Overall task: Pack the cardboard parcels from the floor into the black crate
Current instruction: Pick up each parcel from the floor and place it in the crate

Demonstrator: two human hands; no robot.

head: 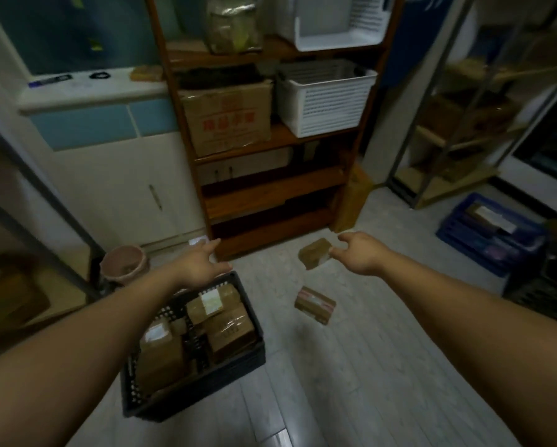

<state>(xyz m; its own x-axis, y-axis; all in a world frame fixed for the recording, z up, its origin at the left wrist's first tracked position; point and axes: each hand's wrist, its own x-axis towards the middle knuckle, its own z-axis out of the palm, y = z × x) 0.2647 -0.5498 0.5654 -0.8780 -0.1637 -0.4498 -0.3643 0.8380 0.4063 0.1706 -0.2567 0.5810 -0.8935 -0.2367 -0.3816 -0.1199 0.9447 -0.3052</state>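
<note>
Our right hand [359,253] pinches a taped parcel [314,253] right of the black crate [193,375]; left hand [202,262] spread, empty, over the crate's far rim.

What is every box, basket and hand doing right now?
Black plastic crate: on floor, partly filled with parcels.
Brown cardboard parcel with red tape: lying on floor, untouched.
Small brown cardboard parcel: pinched by right hand.
Left hand: open, empty, above crate.
White slatted plastic basket: on shelf, looks empty.
</note>
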